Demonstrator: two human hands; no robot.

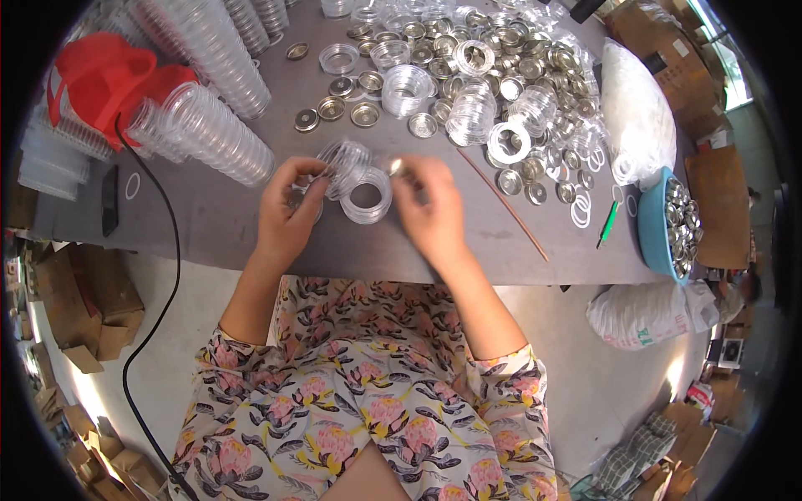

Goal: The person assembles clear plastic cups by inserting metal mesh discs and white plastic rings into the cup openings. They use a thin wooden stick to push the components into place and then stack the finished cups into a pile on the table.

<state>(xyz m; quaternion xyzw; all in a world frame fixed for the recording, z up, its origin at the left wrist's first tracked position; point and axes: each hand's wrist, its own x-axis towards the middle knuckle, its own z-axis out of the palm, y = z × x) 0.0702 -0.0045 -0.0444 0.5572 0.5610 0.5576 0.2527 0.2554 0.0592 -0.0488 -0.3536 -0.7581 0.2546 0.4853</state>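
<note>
Floral-print clothing [334,401], soft pink and yellow, fills the foreground. Beyond it, on a grey table [359,259], the left hand [286,215] has its fingers closed on clear, thin plastic discs [344,163]. Just below these, between the hands, sits a clear round plastic ring [366,216]. The right hand's [432,209] fingers are drawn narrow beside a glinting piece [395,167]; blur leaves its grip unclear. Round silvery metal caps [364,114] lie farther back. Green lettering marks a white plastic sack [639,316] at right.
</note>
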